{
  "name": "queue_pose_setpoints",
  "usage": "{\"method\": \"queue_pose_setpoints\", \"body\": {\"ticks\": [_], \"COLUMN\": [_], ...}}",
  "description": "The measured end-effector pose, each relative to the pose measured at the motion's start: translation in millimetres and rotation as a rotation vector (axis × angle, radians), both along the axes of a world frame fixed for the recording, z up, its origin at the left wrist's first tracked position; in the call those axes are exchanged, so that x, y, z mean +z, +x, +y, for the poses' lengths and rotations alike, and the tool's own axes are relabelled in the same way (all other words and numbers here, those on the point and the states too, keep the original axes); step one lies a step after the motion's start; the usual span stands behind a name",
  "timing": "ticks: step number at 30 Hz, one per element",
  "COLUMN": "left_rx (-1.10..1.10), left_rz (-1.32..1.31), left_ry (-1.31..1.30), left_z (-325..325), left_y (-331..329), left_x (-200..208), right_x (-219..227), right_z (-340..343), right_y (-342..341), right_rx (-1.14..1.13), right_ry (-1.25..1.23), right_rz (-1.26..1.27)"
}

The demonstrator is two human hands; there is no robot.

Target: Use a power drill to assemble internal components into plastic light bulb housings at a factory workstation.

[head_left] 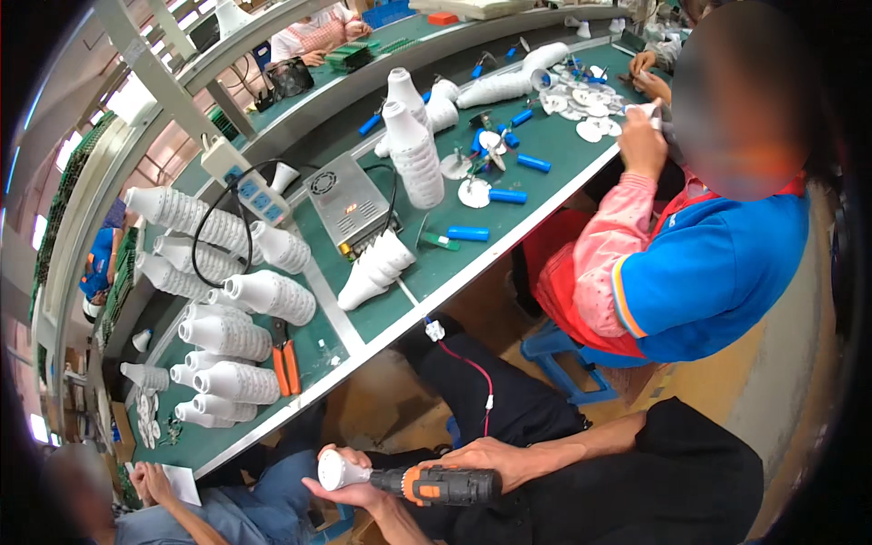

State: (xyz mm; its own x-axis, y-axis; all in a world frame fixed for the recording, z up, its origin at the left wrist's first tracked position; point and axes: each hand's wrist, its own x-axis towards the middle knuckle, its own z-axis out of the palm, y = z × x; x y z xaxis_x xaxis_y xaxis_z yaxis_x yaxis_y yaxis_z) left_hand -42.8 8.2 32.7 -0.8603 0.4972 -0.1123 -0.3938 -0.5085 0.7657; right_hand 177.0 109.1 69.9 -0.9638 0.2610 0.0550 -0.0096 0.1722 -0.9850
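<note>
My left hand [365,497] cradles a white lamp housing [341,470], its wide round face turned to the left. A black and orange power drill [445,486] lies level in my right hand [502,457], whose fingers wrap round it from behind. The drill's front end meets the narrow end of the lamp housing; the exact contact is hidden. Both hands are over my lap, below the bench edge. Above them, a red wire [468,363] with a white connector [435,331] hangs from the bench.
Stacked white lamp housings [272,295], orange-handled pliers [286,359], a metal power supply [350,204] and a power strip [243,180] occupy the green bench [341,325]. Blue cylinders [468,233] and white discs [595,129] lie farther right. A co-worker in blue [708,263] sits right; another person [209,513] sits left.
</note>
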Motion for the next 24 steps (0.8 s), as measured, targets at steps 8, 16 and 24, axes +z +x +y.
{"method": "queue_pose_setpoints", "body": {"ticks": [8,16,24], "left_rx": [-0.028,-0.189,0.024], "left_rz": [0.068,-0.119,0.031], "left_ry": [-0.009,0.198,-0.051], "left_z": [-11.2,-6.3,4.3], "left_y": [-4.9,-6.7,4.9], "left_x": [2.4,19.4,25.2], "right_x": [3.0,21.9,1.4], "right_z": [-10.5,-5.9,1.5], "right_y": [12.1,5.1,-0.1], "right_rx": [-0.027,-0.02,0.04], "right_ry": [0.071,-0.099,0.04], "right_rz": [0.034,-0.008,0.117]}}
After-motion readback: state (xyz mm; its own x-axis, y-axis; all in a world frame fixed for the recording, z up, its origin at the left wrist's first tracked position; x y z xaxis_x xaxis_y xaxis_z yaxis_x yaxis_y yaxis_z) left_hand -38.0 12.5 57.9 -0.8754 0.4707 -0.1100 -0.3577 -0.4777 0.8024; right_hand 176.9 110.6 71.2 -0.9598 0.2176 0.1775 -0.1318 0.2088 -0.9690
